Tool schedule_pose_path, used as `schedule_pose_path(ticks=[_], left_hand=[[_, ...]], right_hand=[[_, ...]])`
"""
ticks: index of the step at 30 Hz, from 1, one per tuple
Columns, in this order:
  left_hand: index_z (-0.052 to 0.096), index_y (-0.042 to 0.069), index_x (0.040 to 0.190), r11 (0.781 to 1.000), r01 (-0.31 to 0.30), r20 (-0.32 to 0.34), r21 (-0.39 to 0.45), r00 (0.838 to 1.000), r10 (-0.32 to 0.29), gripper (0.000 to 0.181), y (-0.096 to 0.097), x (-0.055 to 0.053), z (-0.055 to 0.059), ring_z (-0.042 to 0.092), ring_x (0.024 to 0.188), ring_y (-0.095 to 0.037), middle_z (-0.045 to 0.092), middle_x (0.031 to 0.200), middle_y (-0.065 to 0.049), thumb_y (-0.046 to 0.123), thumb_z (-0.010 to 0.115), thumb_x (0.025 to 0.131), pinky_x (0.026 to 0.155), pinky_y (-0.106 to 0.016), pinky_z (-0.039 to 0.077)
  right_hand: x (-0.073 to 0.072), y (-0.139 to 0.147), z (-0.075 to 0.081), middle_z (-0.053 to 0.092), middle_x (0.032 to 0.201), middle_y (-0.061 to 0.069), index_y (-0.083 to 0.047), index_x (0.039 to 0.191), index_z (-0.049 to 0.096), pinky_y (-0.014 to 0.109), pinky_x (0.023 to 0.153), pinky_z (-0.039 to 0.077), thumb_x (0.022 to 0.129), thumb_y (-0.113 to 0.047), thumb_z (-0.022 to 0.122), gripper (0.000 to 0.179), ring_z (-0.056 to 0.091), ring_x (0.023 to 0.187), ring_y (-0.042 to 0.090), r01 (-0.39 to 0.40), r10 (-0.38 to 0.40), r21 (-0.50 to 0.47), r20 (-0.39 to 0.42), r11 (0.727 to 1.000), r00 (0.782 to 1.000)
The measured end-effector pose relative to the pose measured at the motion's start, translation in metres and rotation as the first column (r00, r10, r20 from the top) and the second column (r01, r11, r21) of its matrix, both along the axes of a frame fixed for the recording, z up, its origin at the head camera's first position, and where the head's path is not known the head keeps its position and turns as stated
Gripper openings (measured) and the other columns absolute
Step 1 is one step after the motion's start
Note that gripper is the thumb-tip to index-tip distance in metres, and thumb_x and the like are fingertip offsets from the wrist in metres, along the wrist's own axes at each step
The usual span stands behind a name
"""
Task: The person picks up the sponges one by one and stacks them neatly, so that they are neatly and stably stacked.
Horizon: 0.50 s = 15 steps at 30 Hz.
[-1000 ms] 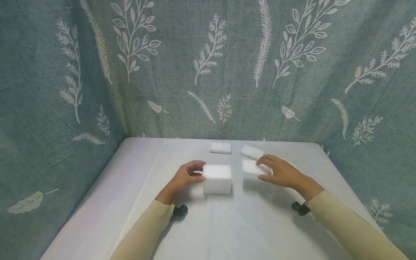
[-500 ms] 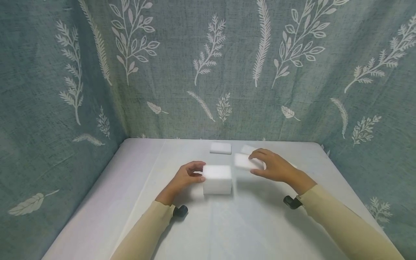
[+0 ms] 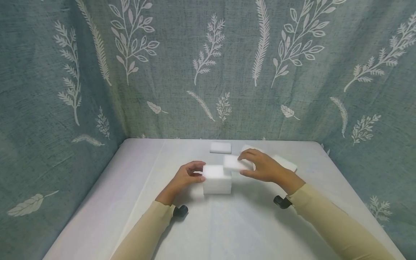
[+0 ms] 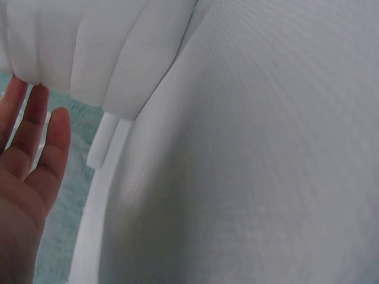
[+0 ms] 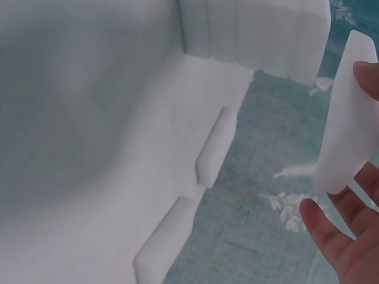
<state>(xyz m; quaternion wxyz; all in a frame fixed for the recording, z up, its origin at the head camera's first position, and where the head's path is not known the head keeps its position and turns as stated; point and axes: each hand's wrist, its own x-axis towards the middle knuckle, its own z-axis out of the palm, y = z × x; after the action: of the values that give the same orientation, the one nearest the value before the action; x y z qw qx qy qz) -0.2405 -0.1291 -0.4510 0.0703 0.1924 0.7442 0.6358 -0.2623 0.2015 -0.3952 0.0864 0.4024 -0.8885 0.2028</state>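
Several white sponge blocks lie flat on one another in a neat stack (image 3: 217, 185), whose layers show in the left wrist view. My left hand (image 3: 186, 177) touches the left side of this stack with its fingertips; in the left wrist view, its fingers (image 4: 56, 142) are fairly straight. Above the stack's right rear part is another white sponge (image 3: 234, 164), pinched by my right hand (image 3: 262, 167) between thumb and fingers. That sponge overlaps the stack's top corner in the head view. Seen from the right wrist, the held sponge (image 5: 346, 118) is apart from the stack (image 5: 254, 35).
A loose white sponge (image 3: 220, 147) lies at the back of the white table (image 3: 182, 231). Two more lie to its right: one sponge (image 3: 250, 147) partly hidden behind my right hand, one sponge (image 3: 286, 163) beside my right wrist. Green leaf-patterned cloth (image 3: 182, 72) surrounds the table's back and sides.
My right hand has lifted the sponge from the right side and moved it left to the stack. This uncovers the sponge beside the right wrist. The left hand has stayed in place.
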Motion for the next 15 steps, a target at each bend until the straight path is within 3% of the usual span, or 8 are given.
schedule_pose_path(ticks=[7,14,15], left_hand=[[0.056,-0.002,0.131,1.000,-0.007,-0.005,-0.008,1.000,0.007,0.055,0.002,0.001,0.002,0.058,0.111,-0.034,0.061,0.120,-0.015,0.006,0.079,0.081,0.094,-0.038,0.049],[0.057,0.004,0.131,0.999,-0.035,-0.016,-0.002,0.999,0.035,0.056,-0.001,-0.017,-0.026,0.059,0.111,-0.029,0.061,0.122,-0.013,0.010,0.081,0.080,0.094,-0.039,0.049],[0.057,0.003,0.132,0.999,-0.035,-0.014,-0.004,0.999,0.035,0.057,-0.001,-0.016,-0.026,0.058,0.112,-0.029,0.061,0.123,-0.013,0.009,0.080,0.081,0.094,-0.039,0.049]], right_hand=[[0.001,-0.009,0.000,0.057,0.125,-0.001,-0.017,0.120,0.063,0.044,0.098,0.045,0.089,-0.041,0.070,0.039,0.051,0.120,0.019,0.008,-0.008,-0.012,0.009,1.000,1.000],[0.000,-0.020,-0.002,0.057,0.124,-0.003,-0.018,0.120,0.063,0.043,0.097,0.045,0.090,-0.041,0.068,0.038,0.052,0.117,0.017,-0.024,0.024,-0.028,0.030,0.999,0.999],[0.000,-0.021,-0.002,0.057,0.123,-0.003,-0.018,0.119,0.063,0.042,0.097,0.045,0.090,-0.040,0.069,0.037,0.052,0.117,0.016,-0.029,0.030,-0.029,0.032,0.999,0.999]])
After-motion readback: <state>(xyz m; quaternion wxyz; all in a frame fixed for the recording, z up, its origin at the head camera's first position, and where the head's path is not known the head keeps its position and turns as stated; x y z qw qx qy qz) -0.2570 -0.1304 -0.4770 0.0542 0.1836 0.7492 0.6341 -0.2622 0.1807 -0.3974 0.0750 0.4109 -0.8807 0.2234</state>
